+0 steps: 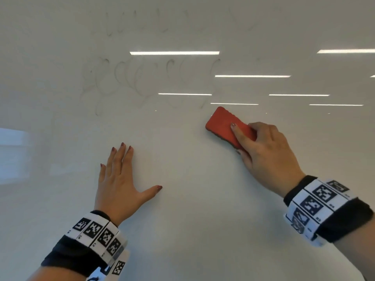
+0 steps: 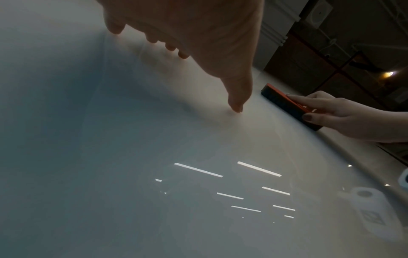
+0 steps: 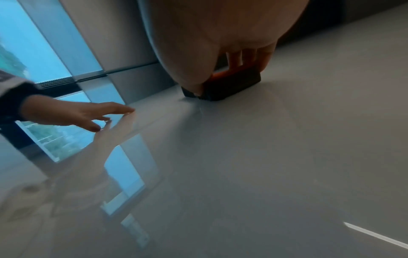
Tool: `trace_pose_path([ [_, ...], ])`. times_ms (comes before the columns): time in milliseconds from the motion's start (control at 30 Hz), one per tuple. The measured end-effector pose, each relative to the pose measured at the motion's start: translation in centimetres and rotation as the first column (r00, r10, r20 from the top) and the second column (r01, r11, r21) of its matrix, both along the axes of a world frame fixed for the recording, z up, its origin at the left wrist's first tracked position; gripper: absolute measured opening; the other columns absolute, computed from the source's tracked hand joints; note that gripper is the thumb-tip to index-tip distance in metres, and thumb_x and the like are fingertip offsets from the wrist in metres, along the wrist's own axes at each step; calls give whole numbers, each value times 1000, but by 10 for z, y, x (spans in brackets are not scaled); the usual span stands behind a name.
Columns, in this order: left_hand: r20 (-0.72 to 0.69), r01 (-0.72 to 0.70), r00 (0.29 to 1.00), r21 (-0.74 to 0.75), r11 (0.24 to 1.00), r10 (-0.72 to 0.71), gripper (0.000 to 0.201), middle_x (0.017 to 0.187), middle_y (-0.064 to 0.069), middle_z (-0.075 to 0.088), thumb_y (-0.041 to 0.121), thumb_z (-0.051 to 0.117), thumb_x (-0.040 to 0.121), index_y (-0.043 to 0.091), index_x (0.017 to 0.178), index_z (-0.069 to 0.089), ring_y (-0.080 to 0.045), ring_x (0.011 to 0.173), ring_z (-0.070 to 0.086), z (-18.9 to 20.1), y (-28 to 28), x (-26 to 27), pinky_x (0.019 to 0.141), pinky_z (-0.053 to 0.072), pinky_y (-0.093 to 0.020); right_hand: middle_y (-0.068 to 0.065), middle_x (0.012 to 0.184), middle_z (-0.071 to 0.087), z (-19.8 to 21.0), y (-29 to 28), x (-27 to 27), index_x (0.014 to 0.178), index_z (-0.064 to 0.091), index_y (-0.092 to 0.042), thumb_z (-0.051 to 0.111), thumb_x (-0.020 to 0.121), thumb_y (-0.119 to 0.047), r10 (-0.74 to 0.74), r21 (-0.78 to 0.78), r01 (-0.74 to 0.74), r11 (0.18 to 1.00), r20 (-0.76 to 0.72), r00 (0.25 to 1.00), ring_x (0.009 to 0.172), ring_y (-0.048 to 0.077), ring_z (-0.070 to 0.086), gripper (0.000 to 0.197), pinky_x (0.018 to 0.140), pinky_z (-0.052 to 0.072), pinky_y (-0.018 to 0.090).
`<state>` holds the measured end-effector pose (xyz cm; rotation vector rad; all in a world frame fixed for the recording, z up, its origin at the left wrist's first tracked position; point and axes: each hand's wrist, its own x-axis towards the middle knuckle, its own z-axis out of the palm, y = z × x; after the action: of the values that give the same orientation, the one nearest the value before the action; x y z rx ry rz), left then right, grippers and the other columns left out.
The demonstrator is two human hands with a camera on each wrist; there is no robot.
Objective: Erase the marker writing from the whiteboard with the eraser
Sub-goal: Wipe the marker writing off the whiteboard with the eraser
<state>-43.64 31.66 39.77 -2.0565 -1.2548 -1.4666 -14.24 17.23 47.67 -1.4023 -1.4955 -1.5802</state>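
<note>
A glossy whiteboard [image 1: 192,199] fills the head view. Faint smeared marker traces [image 1: 142,80] remain in loops at its upper left, with a fainter row above them. My right hand [image 1: 263,151] grips a red eraser [image 1: 223,123] with a dark felt underside [image 2: 284,106], pressed flat on the board just below and right of the traces. The forefinger lies along the red back and the thumb pinches the near edge [image 3: 229,83]. My left hand [image 1: 119,179] rests flat on the board at lower left, fingers straight and thumb spread [image 2: 236,97].
Ceiling light strips [image 1: 174,52] reflect in the board across its middle and right. A window [image 3: 44,52] and a grey wall lie beyond the board's left edge. Dark shelving [image 2: 342,52] stands past its right edge.
</note>
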Motion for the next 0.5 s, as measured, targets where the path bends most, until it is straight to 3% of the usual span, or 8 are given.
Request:
trace_pose_path([
  [133,27,-11,1000,-16,1000,11,117,158,1,-5,89,36,57,27,149,1,-18,144,-10,5,-7,9,116,6,-48,23,108,54,-14,6,-8,137,48,-11,58,86,-30,24,23,-23,999,-47,999,88,38,51,55,72,46,45],
  [333,-114,30,993,198,980,-8,106,158,1,2,78,44,67,22,150,10,-16,145,-9,31,-20,40,116,3,-46,20,115,55,-63,19,-11,136,51,-15,69,82,-20,127,-99,-111,989,172,977,91,35,52,57,78,45,44],
  [500,-251,97,967,215,972,-42,103,158,4,-3,75,45,69,24,151,8,-14,145,-9,51,-19,47,118,3,-43,21,120,56,-44,16,-2,137,51,-17,59,84,-16,127,-117,-100,988,262,957,98,36,51,53,83,45,44],
])
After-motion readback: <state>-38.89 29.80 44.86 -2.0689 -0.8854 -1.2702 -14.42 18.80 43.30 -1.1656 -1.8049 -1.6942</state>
